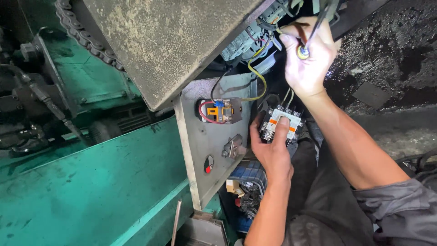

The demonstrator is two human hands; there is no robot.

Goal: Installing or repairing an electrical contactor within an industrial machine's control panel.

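grey sleeve at the lower right, nearest the lens, leading up the forearm to the right hand, raised high and closed around a thin screwdriver, yellow-ringed butt toward the camera, shaft running up into the wiring under the tilted, dusty cover plate. lower down, left hand wrapped around a contactor block (white top, orange strip, dark body), thumb along its left side, forefinger laid over the top, gripping it firmly; probably held so to steady it, hanging free on its thin leads rather than mounted. block well below the screwdriver hand, just right of the grey panel door, close to but apart from the small switch unit with red and black wires. red indicator lamp further down the door. green machine body filling the left, roller chain above it.
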